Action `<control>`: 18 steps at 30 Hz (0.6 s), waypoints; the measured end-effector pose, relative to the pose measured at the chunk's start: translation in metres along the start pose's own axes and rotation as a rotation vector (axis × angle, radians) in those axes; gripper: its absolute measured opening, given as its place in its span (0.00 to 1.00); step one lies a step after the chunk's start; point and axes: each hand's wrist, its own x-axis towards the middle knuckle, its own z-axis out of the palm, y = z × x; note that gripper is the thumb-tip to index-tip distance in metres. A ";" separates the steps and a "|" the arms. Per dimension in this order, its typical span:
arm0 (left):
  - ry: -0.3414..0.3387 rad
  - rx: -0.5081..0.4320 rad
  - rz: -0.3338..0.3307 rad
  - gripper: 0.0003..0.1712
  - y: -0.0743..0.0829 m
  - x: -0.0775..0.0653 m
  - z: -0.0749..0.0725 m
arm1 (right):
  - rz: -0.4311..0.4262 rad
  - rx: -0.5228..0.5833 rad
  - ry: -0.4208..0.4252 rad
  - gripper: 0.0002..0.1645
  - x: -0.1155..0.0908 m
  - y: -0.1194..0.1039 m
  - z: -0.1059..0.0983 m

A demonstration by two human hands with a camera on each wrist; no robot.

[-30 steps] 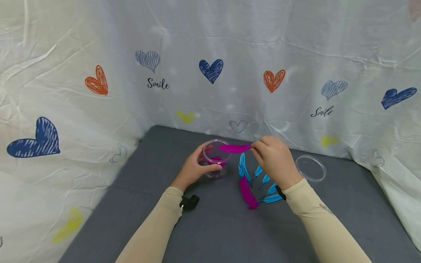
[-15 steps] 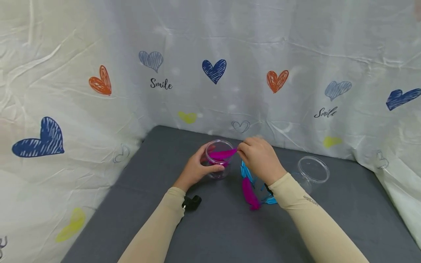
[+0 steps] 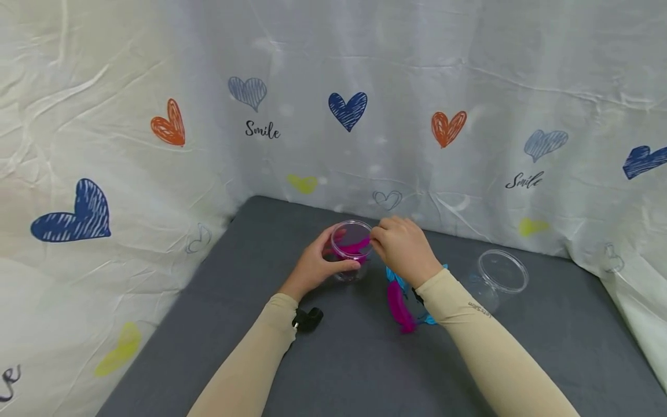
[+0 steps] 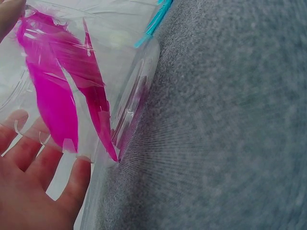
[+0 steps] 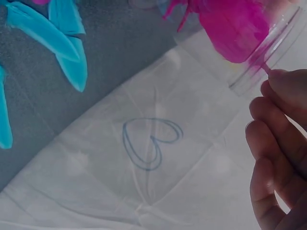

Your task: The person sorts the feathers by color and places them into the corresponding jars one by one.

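My left hand [image 3: 315, 263] grips a clear plastic jar [image 3: 346, 277] near the back of the table, its thumb along the near side. Just right of the jar's rim, my right hand [image 3: 403, 249] pinches a magenta feather [image 5: 235, 31] by its quill. That feather's vane reaches into the jar's mouth. Through the jar wall, magenta feathers [image 4: 53, 100] show inside in the left wrist view; their count is hard to tell. On the table below my right hand lie another magenta feather [image 3: 399, 307] and several blue feathers [image 5: 45, 33], partly hidden by my right arm in the head view.
A second clear round container [image 3: 526, 279] is on the grey tabletop [image 3: 354, 370], right of my right hand. A black device [image 3: 308, 319] is strapped at my left wrist. Behind the table hangs a white curtain [image 3: 312, 58] printed with hearts.
My right hand has moved left to the jar, carrying the magenta feather from above the rim down into the mouth. My left hand keeps its hold on the jar. The head view has shifted slightly.
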 end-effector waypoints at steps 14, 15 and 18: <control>0.012 0.008 -0.010 0.55 0.000 -0.001 0.002 | 0.012 0.021 -0.039 0.06 0.000 -0.003 0.003; 0.013 0.008 -0.010 0.55 0.001 -0.001 0.001 | 0.018 0.027 -0.035 0.06 0.000 -0.003 0.002; 0.015 0.009 -0.007 0.55 0.001 -0.001 0.001 | 0.029 0.043 -0.015 0.05 -0.002 -0.002 -0.001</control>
